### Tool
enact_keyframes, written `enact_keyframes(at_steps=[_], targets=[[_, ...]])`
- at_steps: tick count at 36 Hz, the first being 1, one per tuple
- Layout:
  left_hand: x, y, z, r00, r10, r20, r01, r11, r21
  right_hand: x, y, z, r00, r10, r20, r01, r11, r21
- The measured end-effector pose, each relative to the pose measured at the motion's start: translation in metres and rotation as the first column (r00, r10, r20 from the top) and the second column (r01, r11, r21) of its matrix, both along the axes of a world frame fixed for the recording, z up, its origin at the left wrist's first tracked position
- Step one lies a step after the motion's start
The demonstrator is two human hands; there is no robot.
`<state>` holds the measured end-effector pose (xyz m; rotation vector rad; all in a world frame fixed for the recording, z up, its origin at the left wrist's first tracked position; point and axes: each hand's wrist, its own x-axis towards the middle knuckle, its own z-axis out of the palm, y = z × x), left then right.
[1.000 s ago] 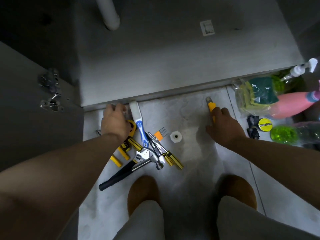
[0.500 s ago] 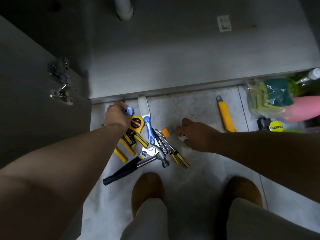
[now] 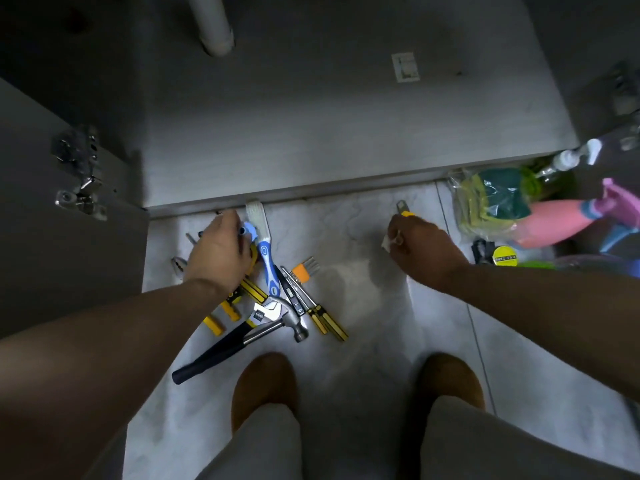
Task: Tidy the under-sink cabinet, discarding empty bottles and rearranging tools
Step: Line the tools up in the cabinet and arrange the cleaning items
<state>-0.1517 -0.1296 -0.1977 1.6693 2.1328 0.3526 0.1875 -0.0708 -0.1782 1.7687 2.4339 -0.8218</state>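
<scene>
A pile of tools lies on the floor tiles in front of the open cabinet (image 3: pixel 329 133): a blue-and-white brush (image 3: pixel 265 251), a hammer (image 3: pixel 298 323), an adjustable wrench (image 3: pixel 263 315), yellow-handled screwdrivers (image 3: pixel 325 322), yellow pliers (image 3: pixel 214 323) and a small orange comb-like piece (image 3: pixel 304 270). My left hand (image 3: pixel 218 254) is curled over the pile's top left and grips a small blue item (image 3: pixel 242 232). My right hand (image 3: pixel 426 251) pinches a small white plastic fitting (image 3: pixel 389 242) directly over the yellow utility knife (image 3: pixel 402 207), hiding most of it.
A white drain pipe (image 3: pixel 211 26) hangs inside the cabinet. The open door with its hinge (image 3: pixel 79 174) stands at the left. At the right lie a bag of sponges (image 3: pixel 491 199), a pink spray bottle (image 3: pixel 554 223), a pump bottle (image 3: pixel 568 159) and a yellow-labelled roll (image 3: pixel 505 259).
My right hand left the utility knife, reached left, picked the white fitting off the floor and carried it back over the knife. My left hand stayed on the tool pile.
</scene>
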Motion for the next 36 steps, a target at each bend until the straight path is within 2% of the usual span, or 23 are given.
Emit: enact_keyframes(at_steps=[3,7,12,15,20,25,29,31,33,36], targets=[[0.021,0.005,0.004,0.991,-0.118,0.064,0.119,0.993,-0.011,0.023,0.017,-0.005,0.985,-0.167,0.042,0.165,0.985,0.048],[0.055,0.022,0.008,0.968,-0.082,0.239,0.106,0.990,-0.090,0.046,0.038,-0.011,0.950,-0.310,0.034,0.308,0.949,0.066],[0.092,0.040,0.003,0.895,0.043,0.445,0.035,0.986,-0.166,0.051,0.052,-0.024,0.919,-0.389,0.059,0.384,0.920,0.078],[0.108,0.046,-0.001,0.830,0.068,0.554,0.079,0.969,-0.236,0.048,0.054,-0.030,0.913,-0.401,0.073,0.397,0.916,0.061],[0.125,0.050,-0.005,0.783,0.076,0.617,0.133,0.949,-0.285,0.044,0.059,-0.031,0.908,-0.413,0.073,0.409,0.911,0.058],[0.141,0.055,0.006,0.757,0.067,0.650,0.149,0.951,-0.272,0.044,0.056,-0.027,0.895,-0.445,-0.028,0.445,0.894,0.039],[0.149,0.056,0.014,0.721,0.054,0.691,0.163,0.956,-0.245,0.045,0.046,-0.022,0.865,-0.470,-0.174,0.478,0.878,0.006],[0.153,0.057,0.017,0.709,0.051,0.703,0.172,0.955,-0.243,0.044,0.036,-0.018,0.862,-0.454,-0.226,0.477,0.877,0.056],[0.158,0.058,0.019,0.701,0.050,0.711,0.189,0.949,-0.252,0.041,0.024,-0.013,0.873,-0.402,-0.277,0.439,0.895,0.084],[0.166,0.058,0.021,0.684,0.038,0.728,0.215,0.944,-0.251,0.034,0.005,-0.003,0.886,-0.294,-0.358,0.296,0.954,-0.051]])
